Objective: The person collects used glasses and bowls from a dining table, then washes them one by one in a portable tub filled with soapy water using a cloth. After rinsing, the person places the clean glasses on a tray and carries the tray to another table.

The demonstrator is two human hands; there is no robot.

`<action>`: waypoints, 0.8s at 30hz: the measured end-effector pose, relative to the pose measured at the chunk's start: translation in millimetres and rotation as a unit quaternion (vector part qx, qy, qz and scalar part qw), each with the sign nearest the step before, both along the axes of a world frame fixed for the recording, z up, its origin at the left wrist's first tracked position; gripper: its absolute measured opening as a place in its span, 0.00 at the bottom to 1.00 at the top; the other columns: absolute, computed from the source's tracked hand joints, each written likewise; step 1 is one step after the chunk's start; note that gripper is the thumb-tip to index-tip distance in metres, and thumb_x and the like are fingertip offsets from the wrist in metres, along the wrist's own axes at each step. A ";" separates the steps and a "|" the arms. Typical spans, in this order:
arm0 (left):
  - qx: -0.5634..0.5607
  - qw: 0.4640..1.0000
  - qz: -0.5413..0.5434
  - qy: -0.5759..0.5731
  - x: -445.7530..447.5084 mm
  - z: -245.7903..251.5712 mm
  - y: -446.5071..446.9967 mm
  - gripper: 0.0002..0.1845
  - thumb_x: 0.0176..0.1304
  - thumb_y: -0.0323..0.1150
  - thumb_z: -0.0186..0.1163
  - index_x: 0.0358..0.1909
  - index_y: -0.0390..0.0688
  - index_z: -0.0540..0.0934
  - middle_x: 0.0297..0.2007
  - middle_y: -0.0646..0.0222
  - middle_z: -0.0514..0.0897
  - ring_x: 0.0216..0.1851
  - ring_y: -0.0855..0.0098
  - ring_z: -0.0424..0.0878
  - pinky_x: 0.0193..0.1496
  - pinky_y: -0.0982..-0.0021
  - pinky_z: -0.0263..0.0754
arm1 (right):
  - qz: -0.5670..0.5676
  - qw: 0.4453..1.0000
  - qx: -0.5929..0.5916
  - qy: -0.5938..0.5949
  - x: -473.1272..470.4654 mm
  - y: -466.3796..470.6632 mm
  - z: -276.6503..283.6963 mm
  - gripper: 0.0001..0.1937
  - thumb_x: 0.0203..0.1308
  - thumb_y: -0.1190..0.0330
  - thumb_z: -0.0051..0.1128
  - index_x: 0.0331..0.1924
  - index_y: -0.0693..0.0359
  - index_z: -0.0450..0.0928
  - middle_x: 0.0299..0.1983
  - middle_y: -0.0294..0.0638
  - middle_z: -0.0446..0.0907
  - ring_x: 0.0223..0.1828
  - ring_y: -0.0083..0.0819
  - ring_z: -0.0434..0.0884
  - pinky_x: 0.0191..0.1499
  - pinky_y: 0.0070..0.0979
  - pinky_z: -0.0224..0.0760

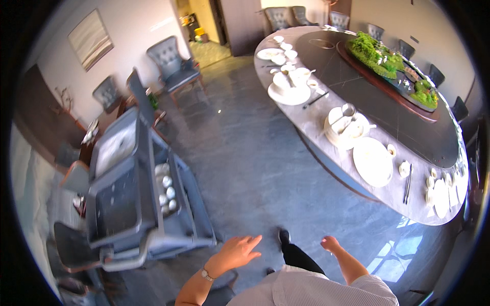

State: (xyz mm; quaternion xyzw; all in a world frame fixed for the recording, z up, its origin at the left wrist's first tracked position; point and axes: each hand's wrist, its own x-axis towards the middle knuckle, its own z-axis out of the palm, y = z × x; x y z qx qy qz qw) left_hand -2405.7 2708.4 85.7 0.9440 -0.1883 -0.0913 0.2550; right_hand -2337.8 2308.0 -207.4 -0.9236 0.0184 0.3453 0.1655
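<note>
My left hand (241, 250), with a watch (206, 274) on its wrist, reaches out over the floor with its fingers apart and nothing in it. A grey service trolley (147, 244) stands to its left, apart from it. The trolley has a dark top tray (115, 206), and several white pieces of crockery (167, 193) sit on a lower shelf. Low at my right side is my right hand (330, 243), its fingers partly hidden. Beyond it is a large oval dining table (306, 118) with a white oval plate (372, 162), black chopsticks (408, 183) and stacked white dishes (337, 134).
A green miniature-landscape centrepiece (383, 57) sits on the table's dark middle. More dishes (289, 93) line its near edge. A tufted chair (174, 65) stands by the doorway, and a dark chair (74, 244) is beside the trolley. The shiny grey floor (237, 153) runs between trolley and table.
</note>
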 end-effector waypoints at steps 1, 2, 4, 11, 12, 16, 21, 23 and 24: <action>-0.037 0.999 -0.001 -0.030 42.1 1.0 13.3 0.23 0.53 0.40 0.61 0.49 0.41 0.71 0.34 0.58 0.80 0.35 0.56 0.78 0.35 0.62 0.72 | -0.018 1.000 -0.012 -0.021 22.0 -11.2 -21.0 0.18 0.51 0.59 0.47 0.43 0.59 0.76 0.47 0.49 0.76 0.50 0.48 0.74 0.52 0.39 0.68; -0.083 0.995 -0.002 -0.062 86.5 -4.1 30.6 0.22 0.54 0.40 0.61 0.49 0.40 0.72 0.35 0.58 0.80 0.35 0.56 0.78 0.35 0.62 0.72 | -0.005 0.999 -0.048 -0.003 60.7 -17.0 -42.3 0.18 0.51 0.59 0.47 0.44 0.59 0.76 0.48 0.49 0.76 0.50 0.47 0.74 0.52 0.39 0.68; -0.141 0.988 0.063 -0.024 169.8 -19.1 61.8 0.21 0.55 0.40 0.60 0.47 0.37 0.74 0.40 0.54 0.79 0.38 0.55 0.78 0.37 0.63 0.73 | 0.034 0.988 -0.130 0.071 114.6 -25.3 -66.5 0.18 0.51 0.59 0.47 0.44 0.59 0.76 0.49 0.49 0.75 0.52 0.47 0.73 0.52 0.38 0.69; 0.148 0.908 0.319 0.227 140.2 -256.1 218.9 0.19 0.56 0.44 0.54 0.39 0.38 0.77 0.36 0.54 0.80 0.35 0.51 0.77 0.41 0.55 0.71 | 0.067 0.995 0.079 -0.013 328.0 234.0 -26.6 0.14 0.56 0.62 0.39 0.32 0.62 0.75 0.36 0.52 0.78 0.43 0.53 0.75 0.43 0.43 0.69; 0.123 0.881 0.345 0.300 123.9 -272.7 226.2 0.18 0.56 0.46 0.54 0.34 0.39 0.78 0.33 0.54 0.81 0.37 0.51 0.77 0.41 0.56 0.71 | 0.162 0.974 0.138 -0.073 360.0 262.3 -47.3 0.15 0.57 0.61 0.38 0.33 0.62 0.75 0.37 0.54 0.77 0.41 0.55 0.74 0.41 0.44 0.69; -0.097 0.617 0.578 0.526 52.2 -330.5 235.7 0.19 0.54 0.51 0.56 0.26 0.43 0.78 0.19 0.65 0.79 0.18 0.69 0.76 0.21 0.66 0.72 | 0.175 0.943 0.270 -0.084 490.1 414.2 4.8 0.13 0.55 0.60 0.47 0.36 0.58 0.78 0.35 0.51 0.79 0.40 0.52 0.76 0.42 0.40 0.71; -0.167 0.702 0.494 0.485 185.9 -351.6 311.1 0.22 0.57 0.53 0.53 0.28 0.42 0.76 0.21 0.64 0.78 0.22 0.64 0.76 0.23 0.62 0.70 | 0.276 0.896 0.295 -0.187 639.5 503.2 -52.8 0.11 0.54 0.63 0.50 0.36 0.60 0.77 0.32 0.49 0.79 0.33 0.47 0.78 0.35 0.35 0.72; -0.015 0.824 0.396 0.406 347.7 -310.1 370.1 0.24 0.59 0.52 0.49 0.41 0.39 0.75 0.42 0.56 0.79 0.44 0.51 0.76 0.46 0.55 0.70 | 0.129 0.951 0.280 -0.005 690.3 510.6 -67.5 0.10 0.53 0.64 0.51 0.34 0.61 0.77 0.28 0.44 0.79 0.27 0.40 0.78 0.30 0.32 0.71; 0.053 0.839 0.396 0.369 390.9 -309.4 404.0 0.27 0.61 0.51 0.47 0.54 0.41 0.70 0.52 0.56 0.74 0.54 0.55 0.71 0.55 0.57 0.66 | -0.089 0.936 0.275 0.199 718.7 529.9 -47.2 0.10 0.53 0.65 0.52 0.34 0.62 0.77 0.26 0.41 0.78 0.25 0.35 0.77 0.28 0.30 0.70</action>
